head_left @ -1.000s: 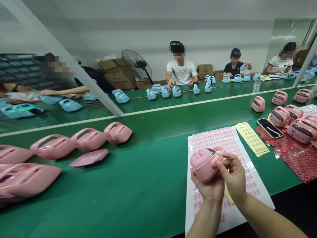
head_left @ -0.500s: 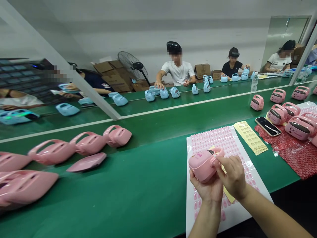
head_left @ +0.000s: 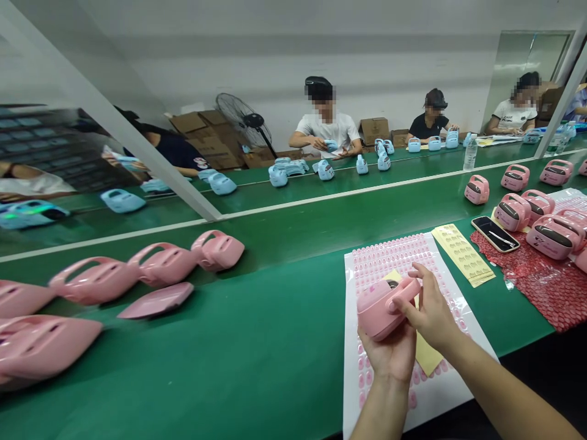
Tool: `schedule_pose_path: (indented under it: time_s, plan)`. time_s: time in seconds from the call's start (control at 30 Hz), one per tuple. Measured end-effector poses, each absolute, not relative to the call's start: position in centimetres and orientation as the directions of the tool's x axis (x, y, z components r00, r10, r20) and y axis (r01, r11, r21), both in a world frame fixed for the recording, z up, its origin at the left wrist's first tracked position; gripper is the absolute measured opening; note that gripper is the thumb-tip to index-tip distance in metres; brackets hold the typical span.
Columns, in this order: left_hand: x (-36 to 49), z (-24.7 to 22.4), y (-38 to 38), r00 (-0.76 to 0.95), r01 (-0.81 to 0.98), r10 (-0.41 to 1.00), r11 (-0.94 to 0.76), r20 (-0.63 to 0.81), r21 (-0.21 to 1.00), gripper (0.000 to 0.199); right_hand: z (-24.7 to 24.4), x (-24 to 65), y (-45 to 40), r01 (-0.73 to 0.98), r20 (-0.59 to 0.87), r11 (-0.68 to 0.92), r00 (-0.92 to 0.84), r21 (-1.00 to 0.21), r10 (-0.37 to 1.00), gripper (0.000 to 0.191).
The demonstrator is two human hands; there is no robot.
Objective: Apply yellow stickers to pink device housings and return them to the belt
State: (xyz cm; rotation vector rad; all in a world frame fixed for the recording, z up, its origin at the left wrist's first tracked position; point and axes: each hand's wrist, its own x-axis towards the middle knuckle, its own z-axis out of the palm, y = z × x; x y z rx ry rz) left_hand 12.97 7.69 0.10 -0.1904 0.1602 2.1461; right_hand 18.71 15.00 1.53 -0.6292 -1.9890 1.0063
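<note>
A pink plastic case with a carry handle is tilted above a white sheet of pink oval stickers. My left hand cups the case from below, fingers closed round its underside. My right hand is at the handle end, its thumb against the handle's side and its index finger raised beside the handle's top. Its other fingers are partly hidden behind the handle. Beneath both hands, a yellow backing strip lies across the sticker sheet.
More pink cases stand at left, near a loose pink panel. To the right lie a yellow label sheet, a phone and red bubble wrap, with further pink cases. Co-workers sit across the bench with blue cases.
My right hand's fingers have lifted and spread from a pinch at the handle. The case has turned slightly in my left hand. A co-worker opposite has picked up a blue piece.
</note>
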Motion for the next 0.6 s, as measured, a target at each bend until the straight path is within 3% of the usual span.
schedule_pose_path:
  time_s: [0.2,0.27,0.33,0.43,0.5,0.6]
  plan:
    - [11.6,-0.1,7.1,-0.563,-0.826,0.818,-0.549,-0.122,0.131,0.029,0.8,20.0,18.1,0.157,0.350,0.503,-0.545,-0.850,0.762,0.062]
    - [10.9,-0.3,6.7,-0.563,-0.817,0.821,-0.534,-0.096,0.217,0.036,1.2,20.7,19.3,0.145,0.340,0.481,-0.535,-0.865,0.773,0.058]
    - [10.4,-0.5,6.2,-0.586,-0.760,0.809,-0.523,-0.058,0.386,0.049,2.1,21.2,20.1,0.071,0.333,0.451,-0.574,-0.890,0.748,0.053]
    - [10.4,-0.9,5.1,-0.655,-0.490,0.751,-0.503,0.079,0.712,0.090,4.0,21.7,20.2,-0.073,0.328,0.394,-0.700,-0.916,0.634,0.048]
    - [10.7,-1.5,4.4,-0.676,-0.242,0.712,-0.459,0.191,0.855,0.109,5.2,21.9,19.7,-0.139,0.321,0.362,-0.798,-0.922,0.510,0.049]
    - [10.9,-2.8,3.6,-0.630,-0.033,0.728,-0.374,0.271,0.927,0.104,6.2,22.0,18.8,-0.182,0.304,0.346,-0.889,-0.920,0.342,0.055]
